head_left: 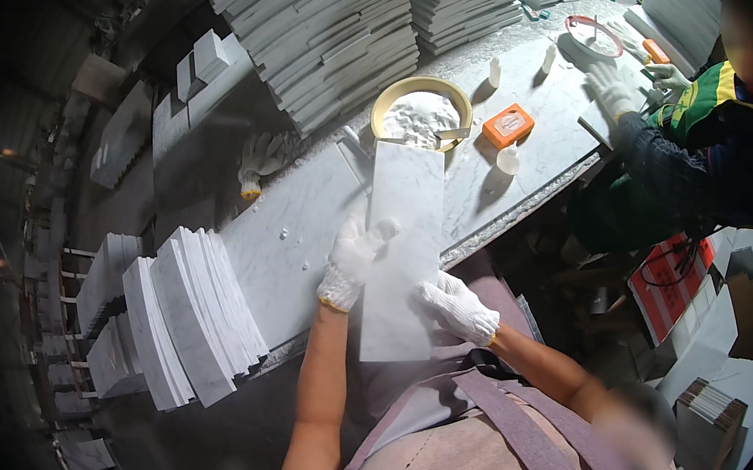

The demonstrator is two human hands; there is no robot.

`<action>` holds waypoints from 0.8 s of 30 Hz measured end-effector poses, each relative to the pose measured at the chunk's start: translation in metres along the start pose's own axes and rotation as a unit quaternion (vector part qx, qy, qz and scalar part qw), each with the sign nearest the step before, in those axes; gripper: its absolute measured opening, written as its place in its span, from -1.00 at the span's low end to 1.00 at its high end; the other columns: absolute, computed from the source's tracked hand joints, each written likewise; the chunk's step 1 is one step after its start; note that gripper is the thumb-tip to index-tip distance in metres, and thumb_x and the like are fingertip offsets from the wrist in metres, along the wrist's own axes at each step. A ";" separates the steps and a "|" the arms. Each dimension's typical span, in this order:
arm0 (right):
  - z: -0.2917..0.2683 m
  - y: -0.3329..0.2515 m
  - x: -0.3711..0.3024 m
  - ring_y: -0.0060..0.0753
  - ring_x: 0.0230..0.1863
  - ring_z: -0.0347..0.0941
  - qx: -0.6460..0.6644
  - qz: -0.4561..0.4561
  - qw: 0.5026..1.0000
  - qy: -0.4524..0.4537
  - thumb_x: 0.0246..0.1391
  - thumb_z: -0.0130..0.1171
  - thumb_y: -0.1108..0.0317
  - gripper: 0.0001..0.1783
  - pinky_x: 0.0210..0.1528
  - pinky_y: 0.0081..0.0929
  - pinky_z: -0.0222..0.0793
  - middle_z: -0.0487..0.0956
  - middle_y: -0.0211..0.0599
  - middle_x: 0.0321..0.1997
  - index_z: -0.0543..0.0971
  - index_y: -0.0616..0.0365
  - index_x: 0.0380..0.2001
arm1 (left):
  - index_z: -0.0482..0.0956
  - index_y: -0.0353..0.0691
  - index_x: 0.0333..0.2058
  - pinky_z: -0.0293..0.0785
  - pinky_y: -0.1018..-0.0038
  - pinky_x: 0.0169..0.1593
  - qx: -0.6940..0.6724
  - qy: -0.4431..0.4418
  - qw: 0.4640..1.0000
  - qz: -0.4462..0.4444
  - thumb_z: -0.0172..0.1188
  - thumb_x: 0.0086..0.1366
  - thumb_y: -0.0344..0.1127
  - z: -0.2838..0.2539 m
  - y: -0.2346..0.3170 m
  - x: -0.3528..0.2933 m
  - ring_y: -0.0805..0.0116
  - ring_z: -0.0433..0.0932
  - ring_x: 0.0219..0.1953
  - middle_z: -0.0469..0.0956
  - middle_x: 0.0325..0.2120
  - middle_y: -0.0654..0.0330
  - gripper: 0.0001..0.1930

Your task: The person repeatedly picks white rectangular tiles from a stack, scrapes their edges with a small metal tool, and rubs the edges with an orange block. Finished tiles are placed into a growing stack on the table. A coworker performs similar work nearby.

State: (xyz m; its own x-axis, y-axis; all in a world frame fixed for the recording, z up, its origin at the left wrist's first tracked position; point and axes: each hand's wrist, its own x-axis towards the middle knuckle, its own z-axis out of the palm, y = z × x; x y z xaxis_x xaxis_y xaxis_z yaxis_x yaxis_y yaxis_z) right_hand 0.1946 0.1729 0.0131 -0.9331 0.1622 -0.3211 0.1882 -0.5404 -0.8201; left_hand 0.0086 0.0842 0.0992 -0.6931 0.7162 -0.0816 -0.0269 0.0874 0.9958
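A long, pale marble tile (405, 241) lies at a slant in front of me, its near end above my lap. My left hand (351, 257), in a white knit glove, grips its left edge with the thumb over the top face. On the opposite edge my gloved right hand (461, 309) is closed, its fingers partly hidden. Just past the tile's far end stands a yellow bowl (387, 107) of lumpy white material, with a flat-bladed scraper (452, 134) across its rim. To the bowl's right are an orange box (508, 125) and a small white cup (507, 161).
Tall tile stacks (324, 35) rise behind the marble worktop (290, 217); more tiles (188, 305) stand on edge at left. A loose glove (260, 160) lies beyond the worktop. At right, a co-worker's gloved hand (611, 92) is near a pink-rimmed bowl (595, 37). Two white bottles (495, 72) stand between.
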 end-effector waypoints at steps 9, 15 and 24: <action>0.011 -0.025 -0.011 -0.72 -0.16 0.40 0.032 0.051 0.998 0.006 0.40 0.26 -0.02 -0.53 -0.20 -0.58 0.41 0.60 -0.57 -0.12 0.59 0.11 0.13 | 0.43 -0.36 0.31 0.46 0.49 0.15 0.005 -0.031 0.991 -0.130 0.31 0.43 -0.18 -0.006 0.004 -0.032 0.50 0.52 0.02 0.59 0.07 0.23 -0.42; -0.014 -0.046 -0.014 -0.49 -0.23 0.59 -0.144 0.047 0.986 -0.074 0.49 0.05 -0.11 -0.44 -0.17 -0.47 0.55 0.71 -0.29 -0.06 0.57 0.21 0.14 | 0.45 -0.34 0.33 0.47 0.55 0.11 -0.044 -0.008 0.986 -0.160 0.29 0.44 -0.24 -0.008 0.016 -0.039 0.56 0.53 -0.01 0.60 0.03 0.30 -0.44; -0.064 -0.121 0.041 -0.05 -0.03 0.64 -0.508 -0.220 0.778 0.298 0.40 0.17 0.02 -0.64 0.02 -0.16 0.55 0.63 -0.11 0.06 0.61 -0.02 0.07 | 0.49 -0.34 0.25 0.50 0.49 0.13 -0.012 -0.034 0.989 -0.142 0.23 0.48 -0.29 -0.035 0.004 -0.047 0.51 0.55 0.01 0.61 0.02 0.25 -0.56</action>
State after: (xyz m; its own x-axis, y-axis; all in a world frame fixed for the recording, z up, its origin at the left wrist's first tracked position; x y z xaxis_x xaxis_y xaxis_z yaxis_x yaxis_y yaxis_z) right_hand 0.1531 0.2975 0.0693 -0.7253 0.6641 0.1813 0.3184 0.5571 -0.7670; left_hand 0.0159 0.0266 0.1081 -0.6058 0.7097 -0.3597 -0.2319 0.2750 0.9331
